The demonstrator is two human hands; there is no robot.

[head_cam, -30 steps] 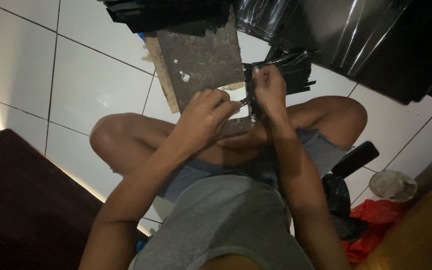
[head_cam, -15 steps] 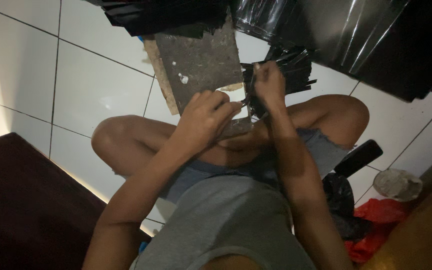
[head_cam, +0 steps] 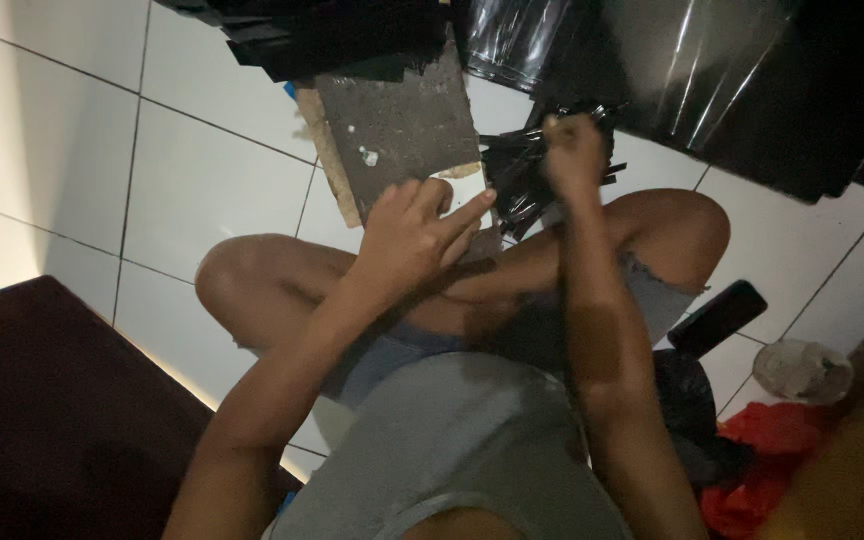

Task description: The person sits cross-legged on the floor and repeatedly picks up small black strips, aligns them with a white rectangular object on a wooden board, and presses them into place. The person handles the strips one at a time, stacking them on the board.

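- A bundle of thin black strips is seen fanned out on the white tiled floor, just in front of the seated person's crossed legs and beside a rough grey-brown board.
- The strips are narrow, dark and slightly glossy, with several ends splayed to the right (their material cannot be told in the dim light).
- The right hand is closed into a fist over the top of the bundle, its fingers clamped together on the strips.
- The left hand is held over the near edge of the board, its fingers extended and slightly apart; whether anything is pinched beneath them cannot be told.
- Sheets of shiny black plastic wrapping are spread across the upper right, creased and catching the light.
- A stack of flat black pieces is piled at the top, behind the board.
- A round clear container and crumpled red material are seen at the lower right.
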